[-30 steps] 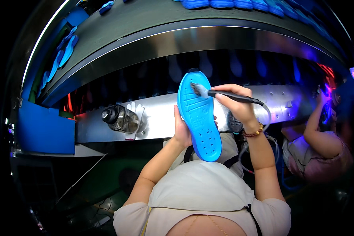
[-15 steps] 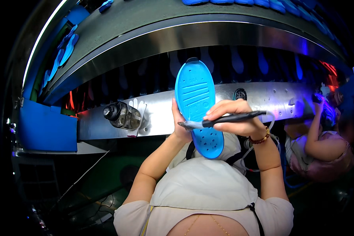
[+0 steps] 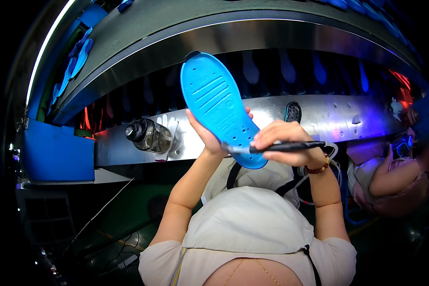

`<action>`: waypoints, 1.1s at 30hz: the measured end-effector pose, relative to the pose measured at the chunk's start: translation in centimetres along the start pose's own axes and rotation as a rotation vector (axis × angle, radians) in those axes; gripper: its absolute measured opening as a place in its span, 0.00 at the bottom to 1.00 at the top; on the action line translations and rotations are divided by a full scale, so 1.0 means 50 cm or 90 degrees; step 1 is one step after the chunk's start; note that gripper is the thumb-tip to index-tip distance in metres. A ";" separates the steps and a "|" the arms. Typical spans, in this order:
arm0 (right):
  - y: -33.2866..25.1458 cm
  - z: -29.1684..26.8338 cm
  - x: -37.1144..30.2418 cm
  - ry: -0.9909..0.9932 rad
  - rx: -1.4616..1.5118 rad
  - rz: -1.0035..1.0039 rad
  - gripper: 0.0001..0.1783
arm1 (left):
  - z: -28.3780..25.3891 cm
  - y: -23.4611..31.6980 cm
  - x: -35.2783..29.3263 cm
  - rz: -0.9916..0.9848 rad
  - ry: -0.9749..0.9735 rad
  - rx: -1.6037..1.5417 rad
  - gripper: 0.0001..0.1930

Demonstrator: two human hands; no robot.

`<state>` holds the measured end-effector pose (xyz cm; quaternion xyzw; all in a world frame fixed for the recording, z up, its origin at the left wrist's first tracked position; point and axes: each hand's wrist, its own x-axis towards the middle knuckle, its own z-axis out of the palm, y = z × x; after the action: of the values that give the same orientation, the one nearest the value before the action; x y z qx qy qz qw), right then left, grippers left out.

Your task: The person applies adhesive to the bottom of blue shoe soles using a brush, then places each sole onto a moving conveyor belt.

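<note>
A bright blue shoe insole [image 3: 209, 93], with ridges and small holes on its upturned face, is tilted with its wide end to the far left. A small black piece sits at its far tip. My left hand [image 3: 205, 136] is closed round the left edge, its fingertips showing past the right edge. My right hand [image 3: 296, 158] grips a black-handled brush [image 3: 300, 145] lying sideways, its blurred pale head over the insole's narrower near part. Whether the bristles touch the surface I cannot tell. A translucent tube [image 3: 335, 150] runs from the handle's end past my wrist.
On the metal shelf [image 3: 267, 109] stand a dark, black-capped bottle [image 3: 155, 138], a white glove [image 3: 171, 125] and a dark holed shoe piece [image 3: 293, 112]. Above runs a conveyor belt [image 3: 143, 28] with blue insoles [image 3: 82, 58]. Another person [image 3: 395, 178] sits at the right.
The insole has moved up and left and turned, its far end swinging left. My left hand moved with it. The brush head now lies nearer the insole's near end.
</note>
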<state>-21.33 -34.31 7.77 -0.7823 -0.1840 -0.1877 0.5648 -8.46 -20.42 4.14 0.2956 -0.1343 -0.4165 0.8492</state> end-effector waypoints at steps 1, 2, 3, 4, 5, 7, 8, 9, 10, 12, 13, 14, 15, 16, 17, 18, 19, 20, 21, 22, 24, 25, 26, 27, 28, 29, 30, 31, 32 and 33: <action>-0.002 0.000 -0.009 -0.018 0.040 0.010 0.10 | -0.008 0.004 -0.002 0.018 -0.009 0.009 0.50; -0.005 -0.005 -0.012 -0.059 0.122 0.012 0.11 | -0.013 0.007 -0.001 0.017 -0.005 0.008 0.50; 0.001 -0.004 -0.015 -0.007 0.135 0.040 0.12 | -0.015 0.012 0.003 0.028 0.007 0.008 0.50; 0.005 -0.005 -0.020 0.047 0.145 0.069 0.12 | -0.007 0.013 0.005 0.036 0.014 0.007 0.50; 0.010 -0.008 -0.020 0.089 0.048 0.082 0.12 | 0.010 0.017 0.003 0.021 0.046 -0.008 0.50; 0.013 0.001 -0.023 0.034 0.072 0.078 0.12 | 0.007 0.020 0.007 0.028 0.026 -0.012 0.49; 0.006 0.008 -0.025 -0.009 0.078 0.062 0.12 | 0.001 0.026 0.010 0.037 0.006 -0.013 0.49; 0.003 0.008 -0.025 -0.029 0.091 0.033 0.12 | -0.014 0.034 0.012 0.036 -0.031 -0.027 0.51; -0.005 0.000 -0.029 -0.048 0.137 0.044 0.12 | -0.012 0.037 0.012 0.033 -0.029 -0.029 0.51; 0.001 -0.003 -0.038 0.011 0.284 0.095 0.12 | -0.001 0.046 0.013 0.049 0.010 0.002 0.51; 0.005 -0.006 -0.036 0.079 0.213 0.113 0.12 | 0.002 0.047 0.016 0.046 0.026 -0.003 0.51; 0.008 -0.002 -0.036 0.116 0.102 0.186 0.12 | 0.007 0.048 0.019 0.046 0.025 -0.003 0.51; 0.018 0.001 -0.041 0.075 0.123 0.160 0.12 | 0.011 0.048 0.021 0.051 0.026 0.012 0.51; 0.028 0.006 -0.044 0.032 0.147 0.132 0.12 | 0.010 0.050 0.023 0.058 0.030 0.028 0.51; 0.026 0.009 -0.044 0.011 0.147 0.085 0.11 | 0.006 0.055 0.025 0.060 0.031 0.028 0.51; 0.031 0.006 -0.044 0.008 0.200 0.065 0.12 | 0.000 0.063 0.028 0.049 -0.027 0.013 0.51; 0.036 0.003 -0.049 0.041 0.293 0.088 0.11 | 0.003 0.066 0.025 0.036 -0.085 -0.003 0.51; 0.037 0.002 -0.051 0.076 0.386 0.110 0.11 | 0.011 0.066 0.022 0.034 -0.084 -0.005 0.51; 0.032 0.002 -0.053 0.123 0.390 0.171 0.12 | 0.024 0.067 0.019 0.032 -0.058 -0.002 0.50; 0.039 0.007 -0.055 0.139 0.358 0.194 0.12 | 0.032 0.068 0.022 0.032 -0.034 0.003 0.49; 0.038 0.024 -0.060 0.187 0.434 0.234 0.11 | 0.037 0.052 0.016 0.033 -0.068 -0.007 0.46; 0.041 0.039 -0.060 0.237 0.490 0.222 0.12 | 0.047 0.031 0.000 0.000 -0.039 -0.040 0.44; 0.032 0.055 -0.048 0.278 0.584 0.221 0.12 | 0.052 0.021 -0.013 -0.031 -0.007 -0.072 0.41; 0.030 0.064 -0.040 0.309 0.597 0.217 0.12 | 0.046 0.018 -0.015 -0.027 -0.007 -0.069 0.41; 0.027 0.071 -0.036 0.340 0.610 0.217 0.12 | 0.030 0.011 -0.020 -0.030 -0.035 -0.080 0.38; 0.015 0.066 -0.039 0.263 0.503 0.251 0.12 | 0.012 0.001 -0.026 -0.034 -0.060 -0.091 0.36; -0.001 0.056 -0.041 0.186 0.395 0.281 0.12 | -0.017 0.010 -0.017 -0.091 -0.146 -0.082 0.32; -0.015 0.043 -0.040 0.127 0.375 0.325 0.13 | -0.019 0.022 -0.013 -0.132 -0.183 -0.103 0.31; -0.009 0.034 -0.038 0.087 0.281 0.196 0.12 | -0.017 0.032 -0.013 -0.173 -0.220 -0.125 0.31; -0.008 0.014 -0.038 0.037 0.276 0.174 0.12 | -0.016 0.043 -0.015 -0.174 -0.219 -0.126 0.31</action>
<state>-23.12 -33.69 6.95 -0.6547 -0.0962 -0.0881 0.7446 -7.20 -18.49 4.86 0.1513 -0.1942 -0.5828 0.7744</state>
